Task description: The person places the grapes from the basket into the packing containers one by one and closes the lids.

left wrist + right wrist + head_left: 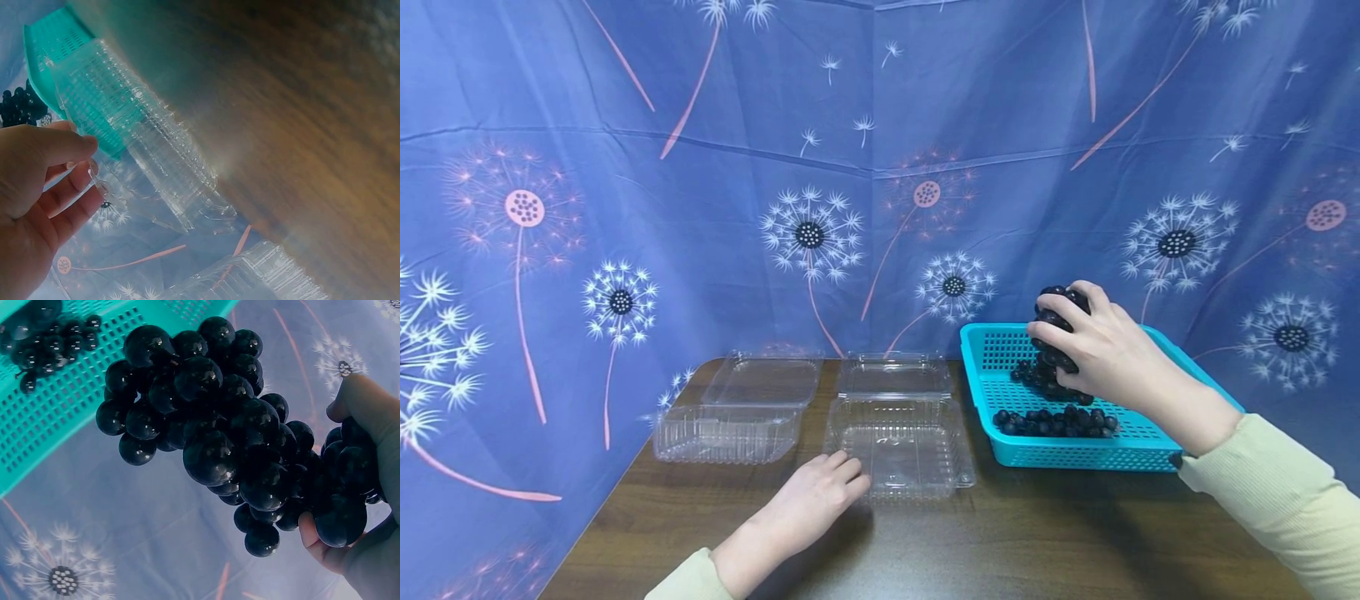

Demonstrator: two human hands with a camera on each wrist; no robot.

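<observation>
A bunch of dark grapes (1054,321) is held above the basket by my right hand (1108,350); in the right wrist view the bunch (231,431) hangs long, its end between thumb and fingers. My left hand (820,492) is at the front left corner of a clear plastic clamshell box (898,467) with its lid folded back. In the left wrist view, thumb and fingers pinch the edge of this clear box (144,131). The turquoise basket (1075,454) holds more dark grapes (1056,422).
A second clear clamshell box (726,437) stands opened to the left. The boxes and basket rest on a brown wooden table (940,550). Behind them hangs a blue cloth (872,208) printed with dandelions.
</observation>
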